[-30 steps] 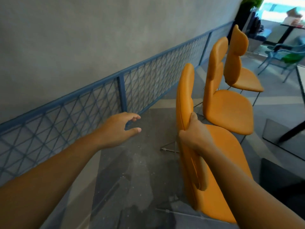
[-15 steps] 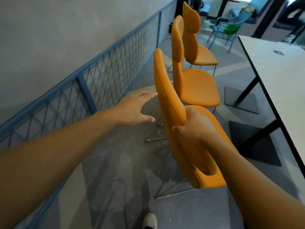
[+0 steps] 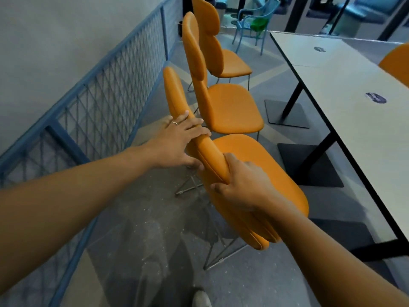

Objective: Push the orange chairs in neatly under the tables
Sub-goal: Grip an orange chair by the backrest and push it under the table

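Left hand (image 3: 177,140) and right hand (image 3: 241,187), both mine, grip the backrest of the nearest orange chair (image 3: 254,156) beside a white table (image 3: 345,85).

light: dim, even indoors | brighter far end top | shadows: soft on floor (image 3: 155,229) | edges: wide-angle bending | slight blur
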The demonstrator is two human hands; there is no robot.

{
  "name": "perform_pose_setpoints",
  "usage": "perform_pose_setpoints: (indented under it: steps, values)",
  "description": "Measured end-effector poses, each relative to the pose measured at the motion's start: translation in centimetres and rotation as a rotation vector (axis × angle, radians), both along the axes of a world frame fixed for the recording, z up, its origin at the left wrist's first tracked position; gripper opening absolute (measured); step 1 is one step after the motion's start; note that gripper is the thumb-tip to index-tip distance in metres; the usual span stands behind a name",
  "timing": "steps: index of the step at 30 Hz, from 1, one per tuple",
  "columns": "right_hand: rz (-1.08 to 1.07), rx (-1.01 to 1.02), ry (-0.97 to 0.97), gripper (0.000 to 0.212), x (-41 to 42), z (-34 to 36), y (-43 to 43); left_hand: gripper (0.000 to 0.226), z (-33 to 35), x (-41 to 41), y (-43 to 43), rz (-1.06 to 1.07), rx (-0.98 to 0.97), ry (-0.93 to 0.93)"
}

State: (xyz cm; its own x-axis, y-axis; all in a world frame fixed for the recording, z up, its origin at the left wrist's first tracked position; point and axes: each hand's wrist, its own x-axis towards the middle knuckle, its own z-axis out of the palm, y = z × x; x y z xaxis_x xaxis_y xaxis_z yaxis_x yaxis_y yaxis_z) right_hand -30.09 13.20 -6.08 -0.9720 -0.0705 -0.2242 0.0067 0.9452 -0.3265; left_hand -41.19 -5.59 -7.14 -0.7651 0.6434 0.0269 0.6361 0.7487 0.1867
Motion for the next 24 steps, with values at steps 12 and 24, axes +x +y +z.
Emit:
perform_pose_setpoints:
  steps: [12, 24]
  values:
    - [-0.339, 0.229, 0.081, 0.049, 0.2, -0.6, -3.3, 0.097, -1.2, -5.2, -0.1, -0.287, 0.083, 0.18]
    - [-0.504, 0.293, 0.077, 0.058, 0.3, -0.6, -4.2, 0.077, -1.9, -7.4, 0.2, -0.491, 0.129, 0.267]
